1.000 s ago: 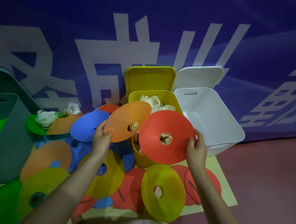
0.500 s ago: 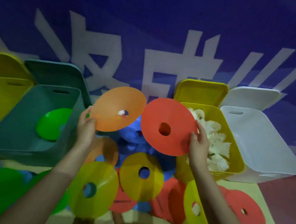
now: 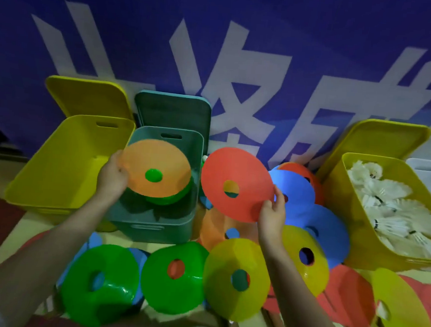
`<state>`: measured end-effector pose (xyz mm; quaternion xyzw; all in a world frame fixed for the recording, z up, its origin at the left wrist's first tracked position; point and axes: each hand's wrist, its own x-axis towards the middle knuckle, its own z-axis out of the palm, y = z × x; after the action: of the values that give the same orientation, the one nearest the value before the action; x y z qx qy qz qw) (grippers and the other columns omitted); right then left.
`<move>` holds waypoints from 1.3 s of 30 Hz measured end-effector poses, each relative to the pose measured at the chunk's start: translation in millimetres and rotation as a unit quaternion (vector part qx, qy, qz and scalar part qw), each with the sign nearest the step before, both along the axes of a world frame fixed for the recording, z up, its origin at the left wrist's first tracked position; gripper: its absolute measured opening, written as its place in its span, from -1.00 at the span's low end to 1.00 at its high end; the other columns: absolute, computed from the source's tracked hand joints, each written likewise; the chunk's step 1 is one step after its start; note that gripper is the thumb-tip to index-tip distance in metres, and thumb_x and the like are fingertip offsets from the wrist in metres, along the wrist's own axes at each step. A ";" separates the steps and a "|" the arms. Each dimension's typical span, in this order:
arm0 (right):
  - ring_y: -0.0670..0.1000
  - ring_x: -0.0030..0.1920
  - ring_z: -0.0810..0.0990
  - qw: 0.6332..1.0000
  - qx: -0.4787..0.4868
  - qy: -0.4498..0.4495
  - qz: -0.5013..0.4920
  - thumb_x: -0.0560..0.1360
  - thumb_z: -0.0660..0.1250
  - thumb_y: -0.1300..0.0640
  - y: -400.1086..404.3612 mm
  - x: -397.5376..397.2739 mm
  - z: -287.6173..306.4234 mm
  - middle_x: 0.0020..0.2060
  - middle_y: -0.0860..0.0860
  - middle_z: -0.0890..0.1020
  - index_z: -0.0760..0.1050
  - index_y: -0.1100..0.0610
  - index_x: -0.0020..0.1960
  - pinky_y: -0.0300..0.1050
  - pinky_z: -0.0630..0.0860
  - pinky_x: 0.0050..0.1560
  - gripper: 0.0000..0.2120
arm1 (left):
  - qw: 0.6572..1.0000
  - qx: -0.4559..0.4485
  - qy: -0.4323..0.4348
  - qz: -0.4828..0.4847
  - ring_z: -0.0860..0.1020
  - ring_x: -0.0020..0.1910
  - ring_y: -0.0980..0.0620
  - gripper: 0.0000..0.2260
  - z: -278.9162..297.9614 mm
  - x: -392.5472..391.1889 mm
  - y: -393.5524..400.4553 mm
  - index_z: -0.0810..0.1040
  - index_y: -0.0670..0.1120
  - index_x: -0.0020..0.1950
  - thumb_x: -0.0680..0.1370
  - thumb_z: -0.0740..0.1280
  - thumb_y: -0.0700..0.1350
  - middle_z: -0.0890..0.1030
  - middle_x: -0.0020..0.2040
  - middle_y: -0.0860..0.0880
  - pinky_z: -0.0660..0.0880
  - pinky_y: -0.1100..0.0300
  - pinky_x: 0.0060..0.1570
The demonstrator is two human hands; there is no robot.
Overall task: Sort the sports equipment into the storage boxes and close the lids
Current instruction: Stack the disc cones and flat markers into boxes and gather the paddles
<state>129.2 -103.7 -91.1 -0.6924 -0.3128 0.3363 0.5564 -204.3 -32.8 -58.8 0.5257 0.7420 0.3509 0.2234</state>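
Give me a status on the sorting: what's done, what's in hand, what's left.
Done: the right yellow plastic box holds white feather shuttlecocks; a green disc cone lies in the teal plastic box.

In hand: the left hand holds an orange disc cone over the teal box; the right hand holds a red disc cone.

Left: many loose cones on the floor, the left yellow box looks empty, all visible lids open.

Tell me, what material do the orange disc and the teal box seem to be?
Orange disc: probably thin flexible plastic, matte; green shows faintly through it. Teal box: probably rigid moulded plastic, smooth and satin, with rounded corners and a cut-out handle slot.
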 end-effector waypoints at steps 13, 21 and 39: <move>0.01 0.15 0.50 0.997 -0.016 -0.069 0.018 0.55 0.09 0.35 40.2 -35.8 5.6 0.23 0.04 0.52 0.33 0.10 0.42 -0.18 0.44 0.04 -0.53 | 0.961 -0.142 0.195 -0.138 0.36 0.31 -0.30 -0.48 -70.5 7.3 84.1 0.28 -0.19 0.46 0.52 0.30 -0.17 0.39 0.33 -0.31 0.33 -0.07 0.31; -0.04 -0.01 0.56 0.957 0.041 -0.207 0.199 0.50 0.11 0.31 99.4 -109.1 30.1 0.12 0.00 0.58 0.24 0.06 0.47 -0.11 0.51 0.04 -0.45 | 0.971 -0.002 0.216 -0.104 0.14 0.48 -0.26 -0.46 -50.4 -35.3 68.2 0.16 -0.20 0.53 0.56 0.22 -0.24 0.18 0.51 -0.26 0.16 -0.09 0.42; 0.17 0.25 0.49 0.884 -0.119 -0.252 0.374 0.52 0.19 0.15 104.9 -165.7 -3.8 0.25 0.19 0.51 0.34 0.16 0.43 -0.06 0.41 0.25 -0.53 | 0.989 0.000 0.107 -0.097 0.38 0.31 -0.24 -0.56 -51.6 -47.6 59.0 0.26 -0.14 0.50 0.60 0.18 -0.22 0.42 0.35 -0.25 0.33 -0.03 0.27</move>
<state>-36.4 1.2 -94.9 -0.6464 -0.6358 0.3688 0.2047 -251.8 26.2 -110.4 0.6300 0.7070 0.2688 0.1759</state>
